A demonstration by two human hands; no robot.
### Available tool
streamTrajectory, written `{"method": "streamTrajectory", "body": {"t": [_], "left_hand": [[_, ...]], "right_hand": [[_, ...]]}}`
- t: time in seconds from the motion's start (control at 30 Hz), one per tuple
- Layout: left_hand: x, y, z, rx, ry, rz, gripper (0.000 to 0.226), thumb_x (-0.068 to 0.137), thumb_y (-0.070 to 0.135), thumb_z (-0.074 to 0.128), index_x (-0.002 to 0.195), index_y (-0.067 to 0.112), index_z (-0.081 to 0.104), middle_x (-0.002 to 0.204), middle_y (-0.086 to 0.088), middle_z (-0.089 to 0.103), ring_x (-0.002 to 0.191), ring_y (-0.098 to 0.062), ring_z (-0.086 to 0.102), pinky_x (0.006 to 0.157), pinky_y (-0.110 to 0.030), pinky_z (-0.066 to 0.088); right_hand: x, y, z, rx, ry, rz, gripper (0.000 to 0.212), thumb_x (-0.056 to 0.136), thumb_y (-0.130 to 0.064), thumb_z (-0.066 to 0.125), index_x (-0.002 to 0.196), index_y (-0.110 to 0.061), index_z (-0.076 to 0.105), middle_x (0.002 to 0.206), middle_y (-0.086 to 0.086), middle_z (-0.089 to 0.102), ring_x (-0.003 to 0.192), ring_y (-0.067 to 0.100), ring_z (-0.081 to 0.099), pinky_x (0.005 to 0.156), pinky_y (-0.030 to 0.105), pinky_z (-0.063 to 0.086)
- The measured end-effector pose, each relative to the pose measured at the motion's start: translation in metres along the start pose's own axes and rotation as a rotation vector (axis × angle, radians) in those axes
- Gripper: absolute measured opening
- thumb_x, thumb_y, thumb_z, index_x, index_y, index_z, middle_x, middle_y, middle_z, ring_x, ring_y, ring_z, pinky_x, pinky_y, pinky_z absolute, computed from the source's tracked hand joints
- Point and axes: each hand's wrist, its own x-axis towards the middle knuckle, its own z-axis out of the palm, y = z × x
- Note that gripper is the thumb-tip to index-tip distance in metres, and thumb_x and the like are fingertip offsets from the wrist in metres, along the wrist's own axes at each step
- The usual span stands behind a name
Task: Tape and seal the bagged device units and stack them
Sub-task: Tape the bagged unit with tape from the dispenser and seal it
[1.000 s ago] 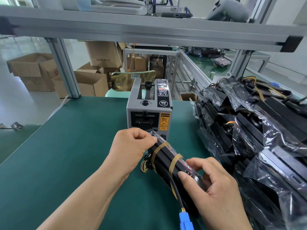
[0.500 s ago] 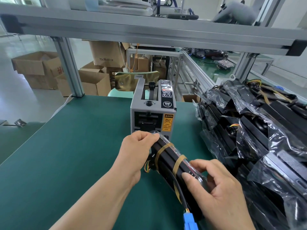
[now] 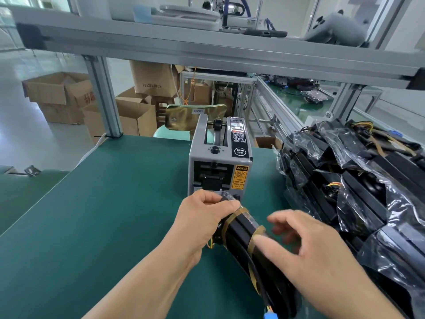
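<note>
A long black device unit [image 3: 241,236] in a clear bag lies on the green bench mat, bound by two amber tape bands, with coloured wires at its far end and a blue connector at its near end. My left hand [image 3: 202,217] grips the far end, just in front of the grey tape dispenser [image 3: 220,166]. My right hand [image 3: 305,256] is blurred over the unit's middle, thumb on the nearer tape band, fingers spread and lifted off the bag. A pile of bagged black units [image 3: 358,192] fills the right side of the bench.
The green mat [image 3: 103,215] stretches bare to the left of my arms. An aluminium frame post [image 3: 103,97] stands at the bench's far left corner, a crossbeam [image 3: 207,51] spans overhead. Cardboard boxes [image 3: 59,95] sit on the floor behind.
My right hand has let go of the unit's middle and its fingers have opened and lifted, now blurred. My left hand keeps its grip on the far end.
</note>
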Motion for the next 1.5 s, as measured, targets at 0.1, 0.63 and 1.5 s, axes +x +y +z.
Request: {"method": "streamTrajectory", "body": {"t": [0.1,0.63,1.5], "left_hand": [[0.0,-0.001,0.001,-0.027,0.01,-0.001,0.024,0.073,0.024,0.086,0.087,0.014,0.07,0.068,0.001,0.073,0.05,-0.008,0.063,0.044,-0.016,0.045],[0.021,0.003,-0.024,-0.095,0.098,-0.006,0.013,0.088,0.03,0.073,0.082,0.019,0.076,0.065,0.01,0.067,0.05,-0.003,0.05,0.054,-0.02,0.039],[0.065,0.021,0.027,-0.592,0.297,-0.348,0.007,0.091,0.016,0.066,0.096,0.015,0.06,0.06,0.009,0.057,0.038,0.0,0.05,0.038,-0.017,0.033]], "right_hand": [[0.028,-0.024,0.0,-0.225,-0.122,-0.042,0.073,0.056,-0.091,0.038,0.098,-0.034,0.059,0.092,-0.018,0.06,0.088,0.0,0.057,0.079,0.028,0.05],[0.045,-0.023,-0.018,-0.074,-0.206,0.054,0.037,0.071,-0.061,0.068,0.085,-0.027,0.067,0.079,-0.013,0.071,0.073,0.001,0.064,0.065,0.018,0.05],[-0.027,0.045,0.024,0.647,0.409,0.1,0.055,0.069,-0.004,0.086,0.103,-0.041,0.066,0.08,-0.007,0.074,0.07,0.008,0.071,0.072,0.017,0.054]]}}
